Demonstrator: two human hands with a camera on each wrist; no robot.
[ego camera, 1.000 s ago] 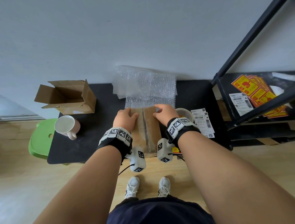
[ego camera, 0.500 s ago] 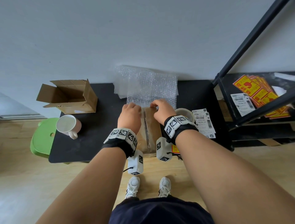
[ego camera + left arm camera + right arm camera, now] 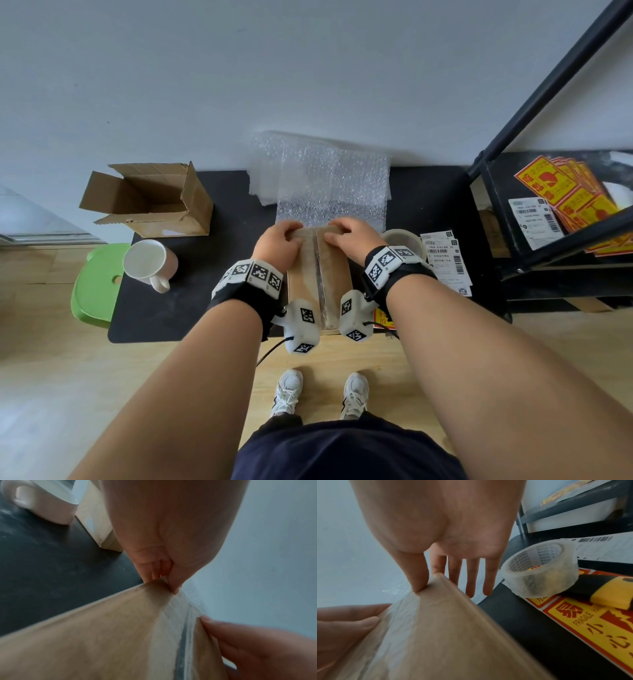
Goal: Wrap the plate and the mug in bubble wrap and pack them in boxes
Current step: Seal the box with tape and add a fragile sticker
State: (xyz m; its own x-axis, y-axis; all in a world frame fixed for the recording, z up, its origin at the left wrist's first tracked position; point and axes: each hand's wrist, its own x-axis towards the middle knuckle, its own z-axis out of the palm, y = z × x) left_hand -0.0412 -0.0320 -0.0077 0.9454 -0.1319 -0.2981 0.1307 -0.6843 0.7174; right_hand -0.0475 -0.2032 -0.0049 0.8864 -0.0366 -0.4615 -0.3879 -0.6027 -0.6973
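Two hands work at the far end of a closed cardboard box [image 3: 320, 270] that lies on the black surface [image 3: 219, 219] in front of the person, its two top flaps meeting along a centre seam covered by clear tape. Beyond it, a large sheet of bubble wrap [image 3: 325, 185] is spread flat against the wall, its near edge touching the box. The left hand [image 3: 277, 245] has its fingers curled over the box's far left corner, and the left wrist view shows thumb and fingers pinching the flap edge there. The right hand [image 3: 352, 238] pinches the far right corner between thumb and forefinger, while its other three fingers hang straight and spread past the edge, as the right wrist view shows. A second, open cardboard box [image 3: 147, 202] sits at the far left of the surface, lying on its side with flaps splayed. Just in front of it a white mug [image 3: 149, 263] lies tilted, handle toward the person, unwrapped. The plate cannot be seen in any view. Right of the closed box stands a roll of clear tape [image 3: 541, 568], beside barcode labels [image 3: 445, 260] and yellow-and-red fragile stickers [image 3: 590, 626], with a black-and-yellow tool handle [image 3: 607, 591] resting on them.
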